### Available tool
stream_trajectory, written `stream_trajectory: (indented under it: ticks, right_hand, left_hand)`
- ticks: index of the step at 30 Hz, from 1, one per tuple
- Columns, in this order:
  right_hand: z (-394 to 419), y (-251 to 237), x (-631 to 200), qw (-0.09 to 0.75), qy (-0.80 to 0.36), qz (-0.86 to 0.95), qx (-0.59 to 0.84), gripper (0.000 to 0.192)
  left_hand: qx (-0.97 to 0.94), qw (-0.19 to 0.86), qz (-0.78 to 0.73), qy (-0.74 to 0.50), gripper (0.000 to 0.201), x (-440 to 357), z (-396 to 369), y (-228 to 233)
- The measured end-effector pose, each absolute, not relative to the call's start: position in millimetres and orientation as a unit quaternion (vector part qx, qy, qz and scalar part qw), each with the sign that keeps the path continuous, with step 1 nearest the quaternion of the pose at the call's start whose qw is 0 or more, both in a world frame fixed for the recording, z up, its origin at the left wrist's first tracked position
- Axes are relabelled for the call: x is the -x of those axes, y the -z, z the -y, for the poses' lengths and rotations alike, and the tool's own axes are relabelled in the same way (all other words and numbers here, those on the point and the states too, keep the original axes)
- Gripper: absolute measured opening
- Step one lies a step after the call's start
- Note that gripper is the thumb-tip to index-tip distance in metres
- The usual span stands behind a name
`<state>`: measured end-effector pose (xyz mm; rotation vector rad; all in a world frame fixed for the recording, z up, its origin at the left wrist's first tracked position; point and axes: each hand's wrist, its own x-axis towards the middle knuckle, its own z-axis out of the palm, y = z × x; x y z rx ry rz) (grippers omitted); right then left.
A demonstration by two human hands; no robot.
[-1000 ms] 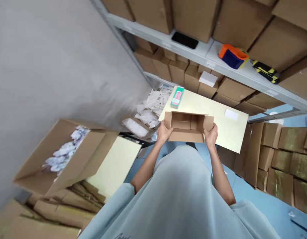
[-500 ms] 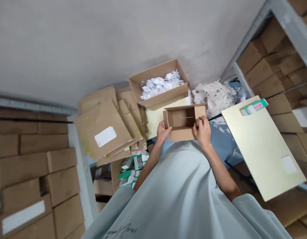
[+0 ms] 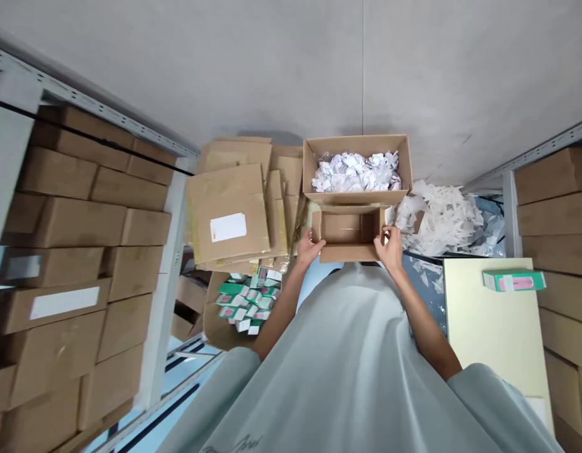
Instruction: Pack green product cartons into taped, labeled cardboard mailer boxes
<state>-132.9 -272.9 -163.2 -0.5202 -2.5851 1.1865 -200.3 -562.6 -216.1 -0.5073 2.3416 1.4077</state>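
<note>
Head view, looking straight down past a pale grey-green shirt [image 3: 357, 371]. Small box [image 3: 350, 234], open-topped, brown card, held just above frame centre, at 12 o'clock from the shirt. Left hand [image 3: 308, 246] clamped on its left end, thumb over the rim; right hand [image 3: 391, 247] clamped on its right end, thumb on the wall. Hands apart, one at each end of the box. Inside of the box shows bare card, flaps folded on the bottom

Big box [image 3: 356, 168] directly at 12 o'clock from the small box, its near wall just beside the small box's far edge; whether they touch I cannot tell. It is full of crumpled white wraps [image 3: 354, 172]

At 3 o'clock from the small box: loose heap of white strips [image 3: 442, 217] on the floor. At 4 o'clock: cream board [image 3: 493, 327], with a green-and-pink carton [image 3: 513, 280] lying flat on its far right corner

At 9 o'clock: stack of flat cartons [image 3: 231, 201], top one with a white label [image 3: 228, 226]. At 7 o'clock, near the left forearm: pile of small green cartons [image 3: 246, 299] in an open box

Racks of shut brown boxes at far left [image 3: 73, 251] and far right [image 3: 559, 201]. Grey wall [image 3: 291, 69] across the top
</note>
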Motion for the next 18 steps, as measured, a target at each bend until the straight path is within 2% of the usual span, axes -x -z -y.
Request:
stream_trajectory:
  ticks: [4, 9, 12, 15, 18]
  right_hand:
    - [255.0, 170.0, 157.9, 0.099, -0.481, 0.850, 0.191, 0.026]
    - [232.8, 172.7, 164.2, 0.082, -0.505, 0.831, 0.219, 0.033]
    - [221.7, 171.1, 160.5, 0.072, -0.512, 0.826, 0.224, 0.041]
    - [217.1, 158.2, 161.5, 0.070, -0.497, 0.837, 0.218, 0.048]
    - [221.0, 128.5, 178.3, 0.109, -0.436, 0.876, 0.175, 0.047]
  left_hand:
    - [0.230, 0.177, -0.820, -0.494, 0.075, 223.5, 556.7, 210.4]
    - [0.221, 0.102, -0.875, -0.419, 0.095, 225.8, 566.1, 203.8]
    - [0.186, 0.066, -0.900, -0.388, 0.089, 221.4, 572.6, 199.1]
    - [0.138, 0.019, -0.917, -0.374, 0.090, 222.9, 576.5, 190.2]
    - [0.072, -0.047, -0.926, -0.367, 0.089, 238.1, 577.0, 174.8]
